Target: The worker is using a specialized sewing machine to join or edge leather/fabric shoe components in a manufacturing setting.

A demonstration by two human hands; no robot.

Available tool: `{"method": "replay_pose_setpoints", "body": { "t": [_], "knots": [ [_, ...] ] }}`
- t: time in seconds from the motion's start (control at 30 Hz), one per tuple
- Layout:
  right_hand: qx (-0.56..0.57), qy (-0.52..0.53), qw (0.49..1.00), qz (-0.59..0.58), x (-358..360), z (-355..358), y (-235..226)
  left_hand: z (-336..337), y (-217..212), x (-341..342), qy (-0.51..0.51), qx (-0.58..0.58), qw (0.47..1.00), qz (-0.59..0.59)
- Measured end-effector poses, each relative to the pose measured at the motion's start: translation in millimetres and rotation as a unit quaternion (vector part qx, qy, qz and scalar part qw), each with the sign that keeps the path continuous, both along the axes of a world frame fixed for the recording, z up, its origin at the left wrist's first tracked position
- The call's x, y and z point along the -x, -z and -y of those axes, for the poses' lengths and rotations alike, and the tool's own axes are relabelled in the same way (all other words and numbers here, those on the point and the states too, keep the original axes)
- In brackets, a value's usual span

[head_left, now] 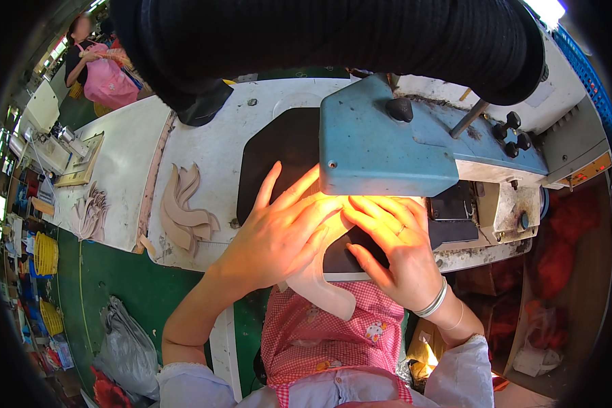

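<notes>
A curved beige strip (323, 289), leather-like, runs from under the blue machine head (387, 146) toward me, its rounded end hanging past the table's front edge. My left hand (279, 234) lies over the strip's left side, fingers stretched out and spread, tips close to the machine head. Flat on the far part of the strip rest the fingers of my right hand (398, 248), its thumb held apart. A warm lamp glow lights both sets of fingertips. The machine head hides the strip's far end and the working point.
Similar curved strips (183, 214) are stacked on the white table at left, with a bundle of thin pieces (92, 212) beyond. A thick black hose (333, 41) arches overhead. Another sewing machine (75, 153) stands far left, and a person in a pink apron (109, 81) stands behind.
</notes>
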State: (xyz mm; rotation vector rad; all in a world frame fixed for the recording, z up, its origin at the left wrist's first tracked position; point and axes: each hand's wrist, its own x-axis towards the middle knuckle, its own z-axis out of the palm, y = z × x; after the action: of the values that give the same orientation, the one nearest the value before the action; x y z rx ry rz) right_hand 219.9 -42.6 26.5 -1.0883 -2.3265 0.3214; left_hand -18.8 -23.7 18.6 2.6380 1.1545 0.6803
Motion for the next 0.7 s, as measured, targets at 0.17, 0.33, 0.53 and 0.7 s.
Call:
{"method": "replay_pose_setpoints", "body": {
  "t": [0.17, 0.33, 0.53, 0.7],
  "knots": [
    [-0.022, -0.008, 0.999, -0.04, -2.6, 0.5, 2.1, -2.3, 1.3, 0.3, 0.003, -0.005, 1.0, 0.01],
    [0.122, -0.098, 0.974, -0.162, -35.3, 38.4, 9.5, -4.2, 3.0, -1.7, -0.011, -0.004, 1.0, 0.006],
    [0.153, 0.04, 0.987, -0.005, -34.7, 54.0, 42.9, -4.1, 8.4, -1.0, -0.027, -0.048, 0.998, -0.03],
    [0.461, -0.02, 0.844, -0.275, -42.9, 62.4, 50.7, -3.7, 6.6, -4.6, -0.037, -0.046, 0.997, -0.042]
  ]
}}
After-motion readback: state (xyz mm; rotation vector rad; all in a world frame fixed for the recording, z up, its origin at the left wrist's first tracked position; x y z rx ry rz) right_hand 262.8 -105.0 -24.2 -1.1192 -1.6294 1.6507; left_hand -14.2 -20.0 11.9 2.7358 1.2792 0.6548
